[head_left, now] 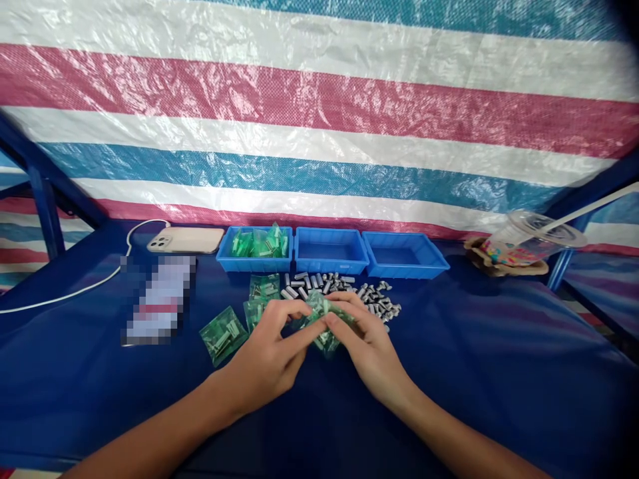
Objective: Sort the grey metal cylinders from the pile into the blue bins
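Observation:
Between my two hands is a small green-tinted plastic bag (327,340) with metal pieces inside. My left hand (282,339) pinches its upper edge from the left, thumb and forefinger closed. From the right, my right hand (367,336) grips the same bag, its thumb meeting the left fingertips. Just behind the hands lie loose metal sleeves (314,282) and a heap of screws (382,301), partly hidden by my right fingers. Left of my left hand, a filled green bag (223,334) rests flat, and another green bag (264,287) lies farther back.
A blue tray (255,264) at the back holds several green bags. Beside it stand a middle blue tray (332,251) and a right blue tray (407,256). A phone (187,239) with a white cable (107,276), a blurred-out flat item (160,299) and a lidded cup (529,239) flank them.

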`<state>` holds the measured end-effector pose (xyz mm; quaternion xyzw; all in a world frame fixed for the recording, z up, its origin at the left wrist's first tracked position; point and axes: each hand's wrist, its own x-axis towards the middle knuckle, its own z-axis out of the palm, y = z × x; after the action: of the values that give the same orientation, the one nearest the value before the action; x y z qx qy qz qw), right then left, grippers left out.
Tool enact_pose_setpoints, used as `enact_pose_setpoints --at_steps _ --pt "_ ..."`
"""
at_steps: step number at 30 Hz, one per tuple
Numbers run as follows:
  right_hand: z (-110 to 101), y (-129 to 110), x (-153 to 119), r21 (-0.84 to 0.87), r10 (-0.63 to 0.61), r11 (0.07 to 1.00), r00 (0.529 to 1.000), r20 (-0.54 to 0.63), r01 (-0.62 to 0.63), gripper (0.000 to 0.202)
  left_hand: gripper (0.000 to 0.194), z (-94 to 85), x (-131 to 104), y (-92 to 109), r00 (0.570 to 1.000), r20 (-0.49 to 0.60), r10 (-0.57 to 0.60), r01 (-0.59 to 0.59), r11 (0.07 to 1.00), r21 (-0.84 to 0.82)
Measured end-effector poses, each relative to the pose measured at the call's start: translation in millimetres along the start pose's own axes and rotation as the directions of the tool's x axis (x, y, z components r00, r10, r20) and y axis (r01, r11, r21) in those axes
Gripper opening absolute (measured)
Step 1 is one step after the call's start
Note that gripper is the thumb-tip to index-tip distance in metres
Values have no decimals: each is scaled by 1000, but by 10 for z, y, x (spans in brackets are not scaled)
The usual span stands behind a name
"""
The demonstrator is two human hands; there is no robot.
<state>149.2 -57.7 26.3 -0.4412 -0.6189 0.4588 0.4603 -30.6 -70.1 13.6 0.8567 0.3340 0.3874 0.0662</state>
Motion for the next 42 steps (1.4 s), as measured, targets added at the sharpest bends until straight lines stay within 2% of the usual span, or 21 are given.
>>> enact_pose_setpoints --at_steps 2,4,5,7,9,10,11,12,14,16,17,18,20,22,25,27,30,32,35,39,42 --pt "-3 19 -4 -73 -61 996 998 -8 60 21 48 -21 21 27 993 68 -94 102 987 -124" --pt "-4 51 -18 -164 -162 973 987 1 160 22 36 -57 60 44 952 168 -254 298 895 -333" --pt "-2 70 -27 -218 -227 950 974 7 223 23 29 -73 82 48 915 225 -335 403 799 -447" --pt "8 110 -48 -332 -378 868 925 38 369 28 23 -85 121 51 830 313 -461 543 540 -643" --pt "25 139 -68 -431 -499 759 861 96 488 36 22 -74 149 55 770 337 -543 566 336 -753" --pt "33 147 -77 -465 -530 713 838 131 524 41 20 -66 158 59 753 325 -572 561 301 -771" --pt "40 150 -85 -484 -542 680 822 172 550 44 19 -63 163 66 742 303 -598 564 312 -764" --pt "45 147 -92 -490 -538 663 815 214 566 47 18 -70 165 72 734 267 -624 576 364 -732" --pt "43 127 -103 -475 -515 661 812 275 581 49 17 -137 162 69 737 148 -660 604 542 -584" --pt "29 98 -110 -456 -503 679 817 282 575 49 18 -295 161 12 755 -22 -655 616 721 -318" --pt "18 84 -111 -454 -500 689 824 267 565 47 19 -407 169 -45 766 -112 -634 618 773 -144" --pt "7 73 -111 -458 -495 697 833 249 551 44 22 -533 186 -123 776 -196 -600 617 787 31" --pt "-11 58 -107 -474 -471 713 854 222 516 38 27 -797 251 -321 766 -361 -532 636 708 306" --pt "-17 57 -104 -493 -431 727 876 214 478 33 32 -1015 351 -535 778 -387 -496 628 633 451" --pt "1 68 -109 -507 -385 739 896 223 444 29 37 -1154 532 -804 781 -321 -535 603 514 610" --pt "17 75 -116 -512 -378 734 895 238 446 27 38 -1118 643 -935 787 -242 -568 558 488 671" --pt "21 86 -113 -532 -376 705 883 280 469 27 36 -958 757 -1071 797 -72 -600 459 523 719" --pt "4 95 -97 -566 -368 668 876 312 483 29 32 -843 792 -1134 785 4 -619 428 548 718" --pt "-40 110 -58 -664 -321 587 886 335 464 32 28 -726 815 -1218 754 50 -655 416 535 735" --pt "-78 115 -34 -740 -290 501 892 346 449 29 27 -687 884 -1309 706 86 -703 389 487 782" --pt "-69 111 -53 -731 -298 486 878 376 478 27 28 -694 884 -1231 706 117 -699 370 504 780"
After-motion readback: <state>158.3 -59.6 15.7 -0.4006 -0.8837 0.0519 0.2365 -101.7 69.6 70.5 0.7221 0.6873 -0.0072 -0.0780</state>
